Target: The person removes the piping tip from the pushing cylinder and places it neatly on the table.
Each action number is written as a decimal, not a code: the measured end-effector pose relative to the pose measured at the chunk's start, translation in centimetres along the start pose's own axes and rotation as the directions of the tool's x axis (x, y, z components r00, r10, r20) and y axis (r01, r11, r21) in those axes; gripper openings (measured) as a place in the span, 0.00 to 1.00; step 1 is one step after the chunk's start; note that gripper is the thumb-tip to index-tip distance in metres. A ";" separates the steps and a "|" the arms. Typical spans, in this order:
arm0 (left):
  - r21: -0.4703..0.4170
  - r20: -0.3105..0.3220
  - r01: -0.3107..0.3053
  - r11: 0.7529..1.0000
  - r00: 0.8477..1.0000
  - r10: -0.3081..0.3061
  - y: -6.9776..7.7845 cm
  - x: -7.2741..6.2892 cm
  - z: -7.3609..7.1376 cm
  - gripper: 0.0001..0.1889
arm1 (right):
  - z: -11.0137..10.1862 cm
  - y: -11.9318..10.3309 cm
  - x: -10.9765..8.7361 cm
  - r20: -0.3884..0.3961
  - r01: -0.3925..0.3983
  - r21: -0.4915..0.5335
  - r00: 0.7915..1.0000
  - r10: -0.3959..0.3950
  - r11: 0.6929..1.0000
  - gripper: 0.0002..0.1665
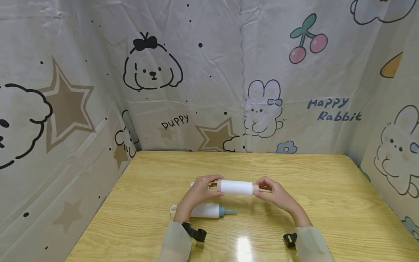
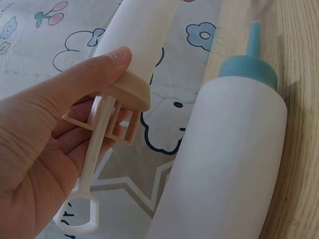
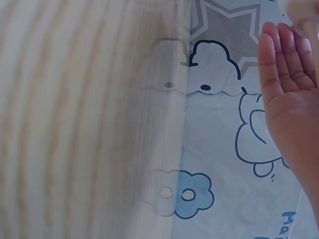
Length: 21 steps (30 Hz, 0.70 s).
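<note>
Head view: tan-ended syringe [image 1: 236, 187] approx. level above tabletop [image 1: 327, 196], 2 o'clock of teal-capped syringe [image 1: 207, 210]. L hand [image 1: 203, 190]: grip clamped on tan-ended syringe, 9 o'clock end; R hand [image 1: 275, 191]: pinching 3 o'clock end. Step prob. two-handed handling; next likely needs both ends steady.

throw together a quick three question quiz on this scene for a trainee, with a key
1. True or false: the teal-capped bottle stands upright on the table.
2. Which hand is at the end of the held white tube that has the plunger?
3. Fill the gap: in the left wrist view, the plunger's free end forms a ____.

Key:
1. False; it lies on its side.
2. The left hand.
3. ring
</note>
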<state>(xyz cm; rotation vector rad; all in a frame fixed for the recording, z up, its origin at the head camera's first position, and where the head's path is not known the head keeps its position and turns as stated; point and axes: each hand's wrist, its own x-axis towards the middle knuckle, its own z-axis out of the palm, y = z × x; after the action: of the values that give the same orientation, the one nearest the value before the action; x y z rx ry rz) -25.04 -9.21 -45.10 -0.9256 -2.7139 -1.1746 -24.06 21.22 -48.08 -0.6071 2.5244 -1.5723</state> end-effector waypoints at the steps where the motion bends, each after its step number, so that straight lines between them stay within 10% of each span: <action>1: -0.004 0.001 0.002 1.000 1.000 -0.002 0.0 0.0 0.0 0.26 | 0.0 0.0 0.0 0.000 0.016 -0.006 1.000 -0.016 1.000 0.15; 21: 0.013 -0.007 0.026 1.000 1.000 -0.026 -0.4 -0.2 0.0 0.26 | 0.0 -0.1 0.2 -0.070 0.035 0.011 0.997 -0.034 0.999 0.18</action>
<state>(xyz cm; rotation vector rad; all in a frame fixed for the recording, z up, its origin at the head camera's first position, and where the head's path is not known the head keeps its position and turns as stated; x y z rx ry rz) -25.08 -9.50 -45.40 -0.8852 -2.7330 -1.1604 -24.18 21.10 -47.93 -0.6079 2.5651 -1.6472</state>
